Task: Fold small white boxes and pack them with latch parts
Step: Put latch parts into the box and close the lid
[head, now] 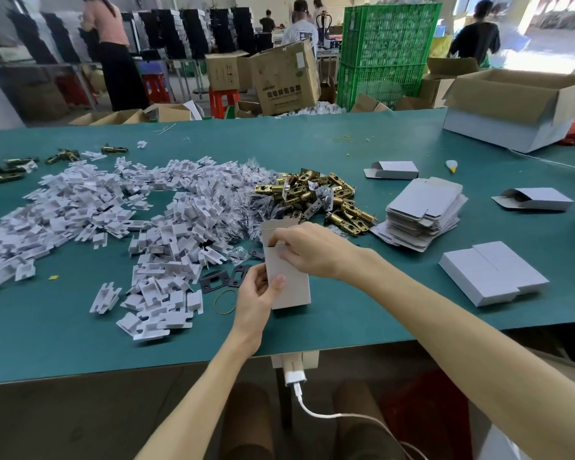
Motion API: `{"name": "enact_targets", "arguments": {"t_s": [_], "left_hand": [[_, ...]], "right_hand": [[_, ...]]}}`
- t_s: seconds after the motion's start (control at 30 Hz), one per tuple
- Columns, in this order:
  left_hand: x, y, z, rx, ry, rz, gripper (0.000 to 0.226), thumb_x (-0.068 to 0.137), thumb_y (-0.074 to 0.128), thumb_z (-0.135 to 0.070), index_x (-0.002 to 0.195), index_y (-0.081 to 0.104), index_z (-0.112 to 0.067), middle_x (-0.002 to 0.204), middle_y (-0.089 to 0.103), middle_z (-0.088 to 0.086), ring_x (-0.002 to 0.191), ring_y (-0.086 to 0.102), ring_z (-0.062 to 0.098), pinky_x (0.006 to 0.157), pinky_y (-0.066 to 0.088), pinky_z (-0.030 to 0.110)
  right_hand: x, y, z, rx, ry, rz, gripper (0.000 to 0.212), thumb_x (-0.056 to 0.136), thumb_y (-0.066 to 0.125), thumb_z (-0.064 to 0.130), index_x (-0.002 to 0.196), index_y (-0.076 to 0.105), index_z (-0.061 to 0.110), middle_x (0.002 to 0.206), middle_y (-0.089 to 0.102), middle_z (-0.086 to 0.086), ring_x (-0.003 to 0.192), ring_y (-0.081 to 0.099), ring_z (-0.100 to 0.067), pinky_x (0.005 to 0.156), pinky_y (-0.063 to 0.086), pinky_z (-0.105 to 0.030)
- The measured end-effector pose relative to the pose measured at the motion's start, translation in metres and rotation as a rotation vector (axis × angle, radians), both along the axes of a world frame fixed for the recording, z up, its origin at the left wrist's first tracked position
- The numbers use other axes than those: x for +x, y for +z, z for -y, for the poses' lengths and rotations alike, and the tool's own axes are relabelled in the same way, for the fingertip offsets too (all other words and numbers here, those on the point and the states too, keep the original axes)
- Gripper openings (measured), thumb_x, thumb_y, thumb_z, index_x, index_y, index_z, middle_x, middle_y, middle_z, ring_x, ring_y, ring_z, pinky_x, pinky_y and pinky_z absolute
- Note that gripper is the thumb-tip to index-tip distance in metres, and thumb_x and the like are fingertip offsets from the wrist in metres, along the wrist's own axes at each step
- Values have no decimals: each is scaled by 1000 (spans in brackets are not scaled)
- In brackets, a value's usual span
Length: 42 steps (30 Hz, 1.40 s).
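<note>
Green counter (346, 323) fills my view. My left hand (254, 298) grips the small white box (291, 288) upright near the front edge, thumb on its face. My right hand (301, 250) pinches its top flap with curled fingers. Brass latch parts (319, 197) lie heaped just behind it, and flat box blanks (424, 210) are stacked to the right.

The left hand (256, 293) and right hand (309, 250) were bare. The left arm (200, 393) and right arm (462, 343) were uncovered right to the near edge of the view. Under the near edge of the desk (346, 330), both thighs (246, 423) wore dark brown cloth, too dim to tell trousers from shorts. Pale cloth (518, 439) showed at the near right corner.
</note>
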<state>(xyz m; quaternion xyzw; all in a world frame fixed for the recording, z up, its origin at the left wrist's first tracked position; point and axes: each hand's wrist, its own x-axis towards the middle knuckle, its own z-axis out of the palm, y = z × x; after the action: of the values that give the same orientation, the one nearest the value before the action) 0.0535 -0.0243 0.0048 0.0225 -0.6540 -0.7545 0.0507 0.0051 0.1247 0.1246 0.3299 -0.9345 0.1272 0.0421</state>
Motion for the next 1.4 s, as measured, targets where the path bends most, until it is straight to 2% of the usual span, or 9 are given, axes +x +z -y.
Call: {"name": "enact_targets", "arguments": {"t_s": [0.27, 0.4, 0.5, 0.7, 0.83, 0.97, 1.17, 1.33, 1.4], "left_hand": [[0, -1, -1, -6, -2, 4, 30, 96, 72, -23, 124, 61, -18, 120, 72, 5, 109, 70, 15, 90, 58, 29], [0, -1, 0, -5, -5, -3, 32, 94, 73, -26, 124, 61, -19, 120, 72, 2, 107, 70, 10, 86, 57, 24], [1, 0, 0, -9, -3, -19, 43, 87, 74, -35, 124, 60, -20, 121, 71, 1, 104, 70, 4, 84, 56, 20], [0, 0, 1, 4, 2, -13, 50, 94, 73, -29, 139, 53, -21, 124, 71, 4, 112, 70, 14, 89, 59, 29], [0, 1, 2, 30, 6, -29, 65, 100, 68, -18, 156, 37, -33, 117, 73, 6, 106, 71, 14, 87, 60, 31], [2, 5, 1, 4, -6, -76, 70, 103, 64, -19, 160, 29, -41, 118, 74, -7, 113, 70, 17, 89, 60, 32], [10, 9, -4, -171, 61, -294, 67, 105, 60, -18, 159, 31, -45, 147, 60, -13, 113, 68, 14, 94, 57, 32], [9, 9, -7, -340, 13, -362, 57, 101, 62, -31, 153, 44, -47, 100, 63, 4, 83, 58, 6, 80, 54, 27], [8, 10, -9, -341, -22, -367, 55, 100, 63, -28, 151, 49, -44, 107, 68, 2, 92, 65, 16, 88, 59, 38]], "right_hand": [[0, 10, -2, -34, -45, -73, 26, 103, 48, 15, 110, 73, 10, 95, 76, -5, 82, 68, -24, 72, 55, -39], [-7, 9, -5, -314, -146, -173, 21, 102, 56, 13, 119, 67, 9, 115, 71, -6, 103, 64, -22, 86, 53, -38], [-17, 4, -6, -434, -255, -29, 32, 100, 64, 18, 130, 59, 9, 127, 61, -8, 109, 61, -22, 97, 50, -37], [-17, -33, -8, -788, -413, 260, 27, 99, 66, 31, 116, 54, 14, 107, 67, -3, 97, 67, -18, 78, 60, -34], [-1, -64, -8, -922, -335, 448, 34, 100, 64, 28, 132, 55, 27, 110, 71, 1, 101, 70, -13, 76, 62, -34], [16, -73, -5, -1047, -251, 401, 45, 99, 67, 21, 140, 53, 33, 104, 74, 9, 92, 70, -2, 72, 55, -18], [42, -78, -11, -1087, -177, 297, 48, 97, 71, 23, 139, 55, 38, 108, 72, 9, 94, 71, -14, 79, 59, -27], [51, -84, -26, -1155, -241, 217, 48, 94, 74, 20, 135, 59, 40, 105, 73, 10, 101, 70, -11, 89, 55, -22], [52, -86, -32, -1157, -245, 215, 49, 93, 75, 17, 132, 59, 41, 106, 72, 13, 103, 70, -12, 90, 54, -21]]}}
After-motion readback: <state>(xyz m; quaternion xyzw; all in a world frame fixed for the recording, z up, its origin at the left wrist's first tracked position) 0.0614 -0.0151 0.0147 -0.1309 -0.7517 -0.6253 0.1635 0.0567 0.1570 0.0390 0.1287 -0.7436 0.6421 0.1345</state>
